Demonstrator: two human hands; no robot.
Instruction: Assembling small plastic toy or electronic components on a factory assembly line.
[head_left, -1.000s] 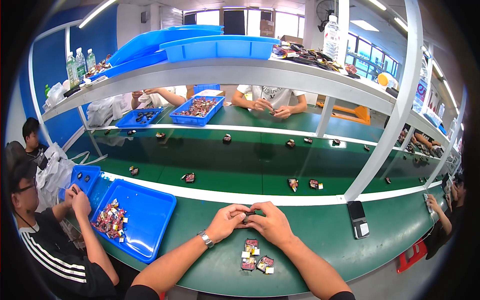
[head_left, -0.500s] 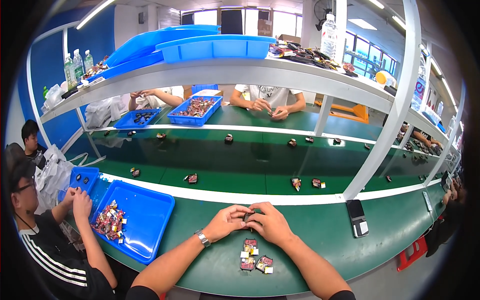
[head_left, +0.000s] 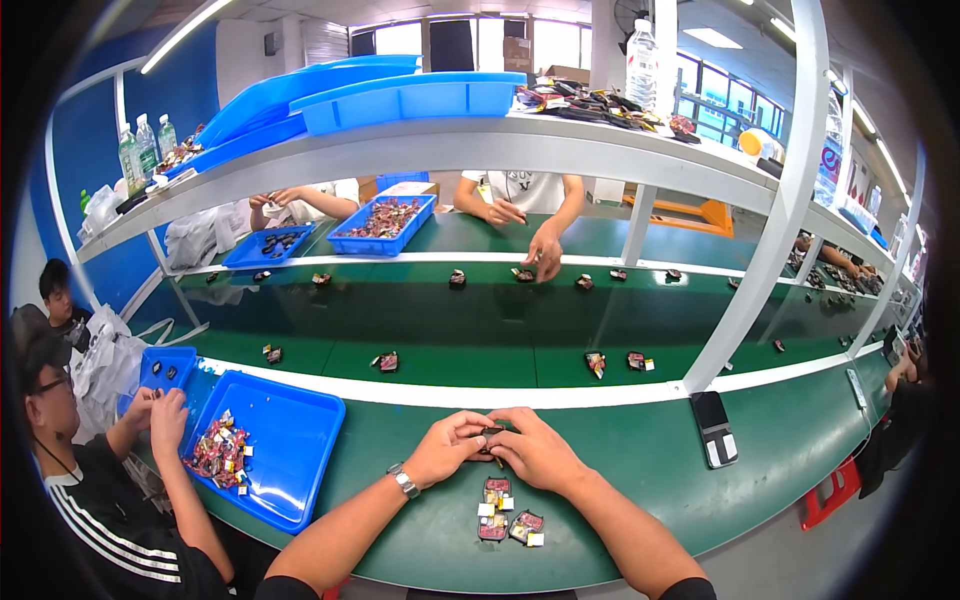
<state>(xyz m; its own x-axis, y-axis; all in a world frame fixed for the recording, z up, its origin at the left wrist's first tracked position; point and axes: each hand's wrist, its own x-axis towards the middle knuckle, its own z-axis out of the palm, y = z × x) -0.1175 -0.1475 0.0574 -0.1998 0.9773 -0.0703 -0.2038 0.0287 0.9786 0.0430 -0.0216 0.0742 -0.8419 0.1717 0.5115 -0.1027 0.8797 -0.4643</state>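
Observation:
My left hand [head_left: 448,446] and my right hand [head_left: 535,450] meet over the green bench, fingers closed round a small dark device [head_left: 491,436] whose kind I cannot make out. Fingertips and thumbs cover most of it. A watch with a metal band [head_left: 404,481] is on my left wrist. Just below my hands lie several similar small black units with red and yellow insides and white tabs, one a black-edged unit [head_left: 527,527] set at a slant to the right of the others.
At left stands a blue tray [head_left: 320,430] of red wired parts, beside a seated co-worker. A dark handheld device [head_left: 713,430] lies to the right. Beyond the white rail, a green belt [head_left: 450,330] carries spaced units. A shelf with a post [head_left: 790,200] rises ahead.
The co-worker across has reached a hand down to the belt, where another unit now lies. My hands stay together on the device, with slight finger movement. The view has shifted slightly.

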